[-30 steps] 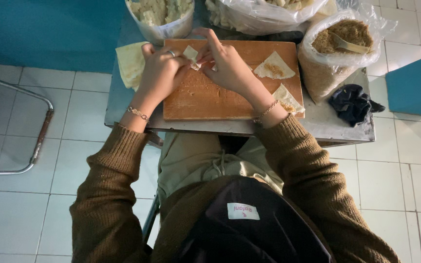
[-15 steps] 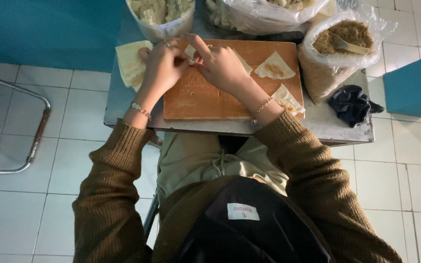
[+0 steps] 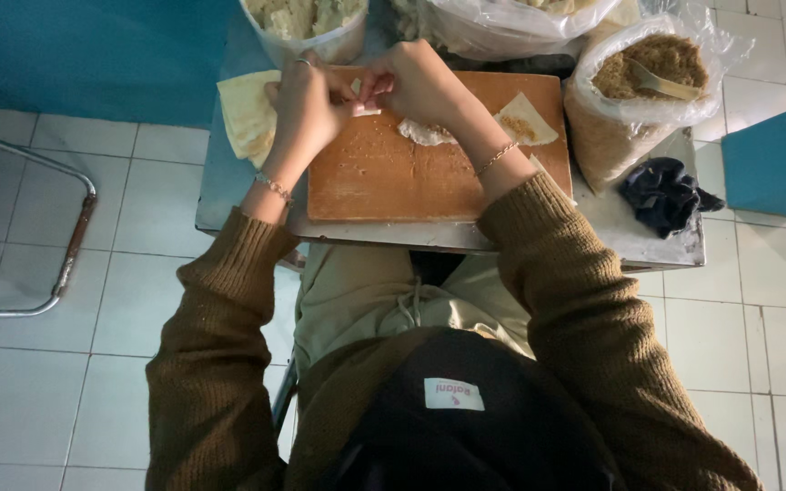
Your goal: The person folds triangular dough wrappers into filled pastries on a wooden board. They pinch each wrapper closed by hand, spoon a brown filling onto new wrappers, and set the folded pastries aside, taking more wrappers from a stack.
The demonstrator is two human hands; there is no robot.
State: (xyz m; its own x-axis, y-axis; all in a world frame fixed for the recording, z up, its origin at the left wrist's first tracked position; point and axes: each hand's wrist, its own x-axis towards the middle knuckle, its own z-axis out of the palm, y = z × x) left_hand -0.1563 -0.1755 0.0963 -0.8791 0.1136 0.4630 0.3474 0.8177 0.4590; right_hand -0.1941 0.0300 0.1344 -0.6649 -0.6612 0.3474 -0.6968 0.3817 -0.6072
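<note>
folding: a small pale pastry wrapper [image 3: 366, 107] is pinched between the fingertips of both hands above the far edge of the wooden board [image 3: 393, 182].
left hand [image 3: 302, 114]: curled narrow, fingers closed on the left end of the wrapper; a ring is worn on one finger and a thin bracelet at the wrist.
right hand [image 3: 420, 86]: curled narrow, thumb and fingers closed on the right end of the same wrapper; a thin bracelet is seen on the forearm.
wrapper position: held just over the board, between the two hands, near the tub; whether it touches the board cannot be told.
board: laid flat on the grey table [image 3: 648, 227], crumbs scattered on it.
on the board: a crumpled pale piece of dough [image 3: 425, 135] lies just under the right wrist; a triangular wrapper with brown filling [image 3: 525, 123] lies near the right edge.
stack of flat wrappers [image 3: 246, 114]: placed on the table just left of the board, partly hidden by the left hand.
tub of pale filling [image 3: 307, 23]: set beyond the left hand.
bag of brown filling [image 3: 643, 91]: stood open at the right, a spoon resting in it.
clear bag [image 3: 502, 23]: laid at the far edge.
dark cloth [image 3: 666, 195]: bunched on the table right of the board.
</note>
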